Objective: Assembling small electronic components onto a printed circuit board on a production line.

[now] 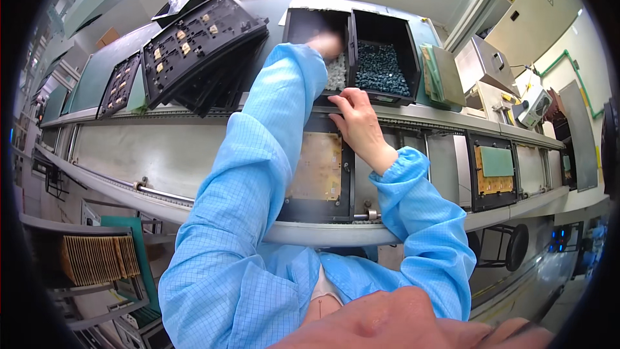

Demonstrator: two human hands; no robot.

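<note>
My left hand (326, 46) reaches far forward into a black bin (307, 26) of small white parts (336, 75). It is smeared by motion, so its fingers and anything in them cannot be made out. My right hand (360, 124) rests by the near edge of the bins, thumb and fingers apart, nothing visible between them. Beside it a second black bin (413, 71) holds many small dark blue parts (381, 68). Below my hands lies a tan circuit board panel (320, 167) in a black carrier frame (313, 211) on the conveyor, partly hidden by my left sleeve.
Black trays (194, 39) are stacked at the far left, tan pieces on the top one. Green sheets (442, 76) lean right of the bins. Farther right on the conveyor (142, 148) sits another carrier (481, 201). A rack of boards (100, 260) stands lower left.
</note>
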